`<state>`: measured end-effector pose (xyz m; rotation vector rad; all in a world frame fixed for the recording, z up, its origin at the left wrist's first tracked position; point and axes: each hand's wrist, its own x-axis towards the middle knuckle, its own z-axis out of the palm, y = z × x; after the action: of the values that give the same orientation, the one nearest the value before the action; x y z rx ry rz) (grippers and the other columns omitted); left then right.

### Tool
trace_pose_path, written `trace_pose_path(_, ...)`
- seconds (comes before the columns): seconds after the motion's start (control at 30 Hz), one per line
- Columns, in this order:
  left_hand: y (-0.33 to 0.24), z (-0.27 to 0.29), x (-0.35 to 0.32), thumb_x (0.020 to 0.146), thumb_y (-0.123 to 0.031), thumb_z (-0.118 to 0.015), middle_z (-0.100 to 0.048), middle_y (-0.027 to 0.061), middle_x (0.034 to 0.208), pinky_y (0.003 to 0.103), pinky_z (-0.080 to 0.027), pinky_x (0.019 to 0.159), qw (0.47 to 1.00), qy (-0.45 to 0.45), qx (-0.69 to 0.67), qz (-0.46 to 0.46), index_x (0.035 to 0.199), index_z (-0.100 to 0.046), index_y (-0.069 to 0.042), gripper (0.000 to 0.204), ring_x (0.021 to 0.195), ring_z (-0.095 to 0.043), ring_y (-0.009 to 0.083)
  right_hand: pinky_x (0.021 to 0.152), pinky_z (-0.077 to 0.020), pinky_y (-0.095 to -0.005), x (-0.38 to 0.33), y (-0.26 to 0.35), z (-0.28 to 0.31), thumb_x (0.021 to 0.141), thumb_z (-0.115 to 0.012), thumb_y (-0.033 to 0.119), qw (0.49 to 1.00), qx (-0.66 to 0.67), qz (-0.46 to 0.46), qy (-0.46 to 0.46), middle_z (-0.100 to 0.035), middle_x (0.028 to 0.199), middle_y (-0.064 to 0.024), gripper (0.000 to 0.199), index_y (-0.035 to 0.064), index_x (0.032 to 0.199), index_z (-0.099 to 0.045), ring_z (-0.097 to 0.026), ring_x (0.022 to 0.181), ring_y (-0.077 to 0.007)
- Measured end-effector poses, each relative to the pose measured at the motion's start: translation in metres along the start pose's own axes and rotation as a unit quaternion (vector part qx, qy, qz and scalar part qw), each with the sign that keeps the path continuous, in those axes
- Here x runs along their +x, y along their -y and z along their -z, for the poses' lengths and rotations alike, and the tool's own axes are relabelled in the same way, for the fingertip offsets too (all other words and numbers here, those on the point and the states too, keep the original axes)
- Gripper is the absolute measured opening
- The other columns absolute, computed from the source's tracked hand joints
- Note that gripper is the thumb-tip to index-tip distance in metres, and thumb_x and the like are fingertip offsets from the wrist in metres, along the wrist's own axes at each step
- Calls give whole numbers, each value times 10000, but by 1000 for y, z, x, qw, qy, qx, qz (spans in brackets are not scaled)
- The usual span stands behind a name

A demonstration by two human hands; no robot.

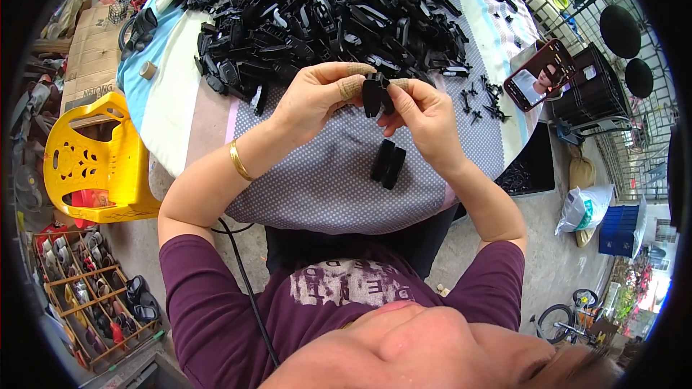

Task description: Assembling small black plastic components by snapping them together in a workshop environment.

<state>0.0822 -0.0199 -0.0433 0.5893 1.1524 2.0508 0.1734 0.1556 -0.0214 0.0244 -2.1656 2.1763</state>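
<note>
Between both hands I hold a small black plastic part (373, 97), raised over the near half of the table. My left hand (311, 97) pinches its left side, with tan tape wrapped on the thumb and a finger. On the other side, my right hand (427, 117) grips it with thumb and forefinger, the forefinger taped too. The part's exact kind is unclear. Below my right hand, two black oblong pieces (388, 163) lie side by side on the dotted tablecloth. A large heap of black plastic parts (324, 18) spreads beyond my hands.
Small black pieces (493, 101) lie scattered right of the heap. A phone (539, 75) stands propped at the table's right edge. A yellow plastic chair (108, 162) is at the left, near a shoe rack (90, 295). A dark cable (245, 284) runs past my left side.
</note>
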Motion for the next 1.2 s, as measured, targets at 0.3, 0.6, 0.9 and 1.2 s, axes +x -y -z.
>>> trace_pose_path(0.3,-5,-30,-11,818,-7,-627,-648,101,1030,235,-514,786,981,-77,156,-81,1149,-579,18,336,851,-620,113,550,-492,-202,-8,-6,-10,931,-497,91,986,-93,129,-52,-566,774,-29,114,-18,926,-530,-579,626,-78)
trace_pose_path(0.6,-3,-35,-14,801,42,-622,-640,115,1061,253,-519,831,976,-90,164,-109,1148,-580,16,350,910,-621,133,583,-499,-209,-4,-17,-6,919,-502,70,951,-214,216,-60,-524,889,-54,99,-25,948,-509,-577,655,-87)
trace_pose_path(0.9,-11,-26,-13,839,-10,-598,-640,93,1023,251,-499,842,980,-14,176,-91,1100,-608,23,264,937,-604,142,571,-466,-218,-5,-5,-3,797,-684,89,952,-258,164,8,-591,791,-51,268,-36,1007,-575,-567,657,-85)
trace_pose_path(1.2,-10,-32,-12,821,17,-606,-644,73,987,231,-490,825,979,-1,199,-47,1044,-634,37,226,906,-600,130,548,-461,-251,-12,5,5,772,-696,110,887,-405,220,13,-623,719,-104,191,-27,887,-628,-595,611,-131)
